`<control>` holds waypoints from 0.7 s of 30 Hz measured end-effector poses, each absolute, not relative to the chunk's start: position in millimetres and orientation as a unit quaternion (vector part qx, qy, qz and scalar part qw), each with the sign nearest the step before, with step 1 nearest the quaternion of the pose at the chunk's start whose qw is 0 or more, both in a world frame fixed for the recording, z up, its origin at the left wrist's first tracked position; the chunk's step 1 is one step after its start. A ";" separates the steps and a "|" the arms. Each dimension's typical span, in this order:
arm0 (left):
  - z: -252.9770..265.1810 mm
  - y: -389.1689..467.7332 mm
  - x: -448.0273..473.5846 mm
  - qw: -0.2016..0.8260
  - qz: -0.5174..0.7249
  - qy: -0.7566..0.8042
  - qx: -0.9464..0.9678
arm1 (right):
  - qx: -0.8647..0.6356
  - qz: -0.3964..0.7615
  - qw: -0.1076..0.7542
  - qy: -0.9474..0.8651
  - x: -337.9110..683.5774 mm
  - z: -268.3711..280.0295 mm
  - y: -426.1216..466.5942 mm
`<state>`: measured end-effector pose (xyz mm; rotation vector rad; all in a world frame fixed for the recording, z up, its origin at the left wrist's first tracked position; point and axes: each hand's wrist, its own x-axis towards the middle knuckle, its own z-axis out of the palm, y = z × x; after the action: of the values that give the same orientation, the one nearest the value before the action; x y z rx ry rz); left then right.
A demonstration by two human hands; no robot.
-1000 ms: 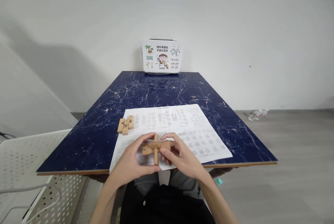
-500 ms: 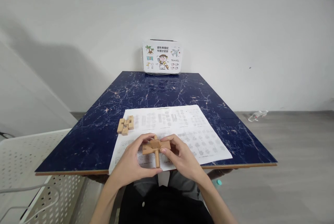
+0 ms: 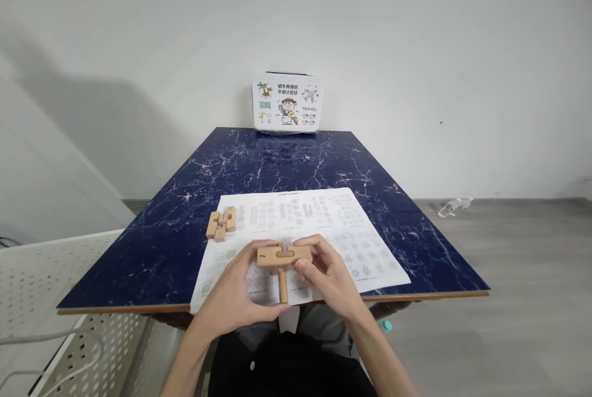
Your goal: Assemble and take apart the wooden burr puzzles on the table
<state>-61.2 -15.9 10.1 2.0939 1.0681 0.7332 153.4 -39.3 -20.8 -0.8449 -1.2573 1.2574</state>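
Over the paper sheet, both hands hold a pair of joined wooden puzzle pieces. One is a flat-sided notched block (image 3: pixel 268 257) with a dark mark near its left end and a notch at its middle. From that middle a round wooden rod (image 3: pixel 283 287) runs toward me. My left hand (image 3: pixel 229 298) is closed around them, fingers at the block's left end and far side, thumb at the rod's near end. My right hand (image 3: pixel 332 277) pinches the block's right end between thumb and fingers. Several notched wooden puzzle pieces (image 3: pixel 215 224) lie close together at the sheet's left edge.
The printed instruction sheet (image 3: pixel 377 249) lies on the blue marbled table (image 3: pixel 296 166). A white case with cartoon pictures (image 3: pixel 267 122) stands at the back, by the wall. Left of the table is a white perforated rack (image 3: pixel 28 274) with cables. A clear plastic item (image 3: pixel 454 206) lies on the floor.
The held pieces have been tipped, so the block's long marked side now faces me and the diamond-shaped part at the crossing no longer shows. Both hands keep their hold.
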 end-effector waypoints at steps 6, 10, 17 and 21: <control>9.7 -16.9 -60.3 0.307 0.266 0.427 0.808 | -0.357 0.528 0.634 -0.437 156.1 -26.0 -33.4; 9.3 -18.8 -61.4 0.299 0.277 0.432 0.805 | -0.472 0.430 0.615 -0.461 164.7 -28.1 -29.4; 12.4 -18.6 -60.6 0.303 0.280 0.427 0.805 | -0.627 0.223 0.462 -0.586 175.7 -33.1 -24.3; 12.4 -17.6 -60.3 0.302 0.284 0.423 0.806 | -0.642 0.131 0.435 -0.618 174.8 -37.4 -21.8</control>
<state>-60.3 -17.6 12.4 2.1372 1.1228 0.7525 174.8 -21.8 -37.4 -1.5970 -1.5375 0.3271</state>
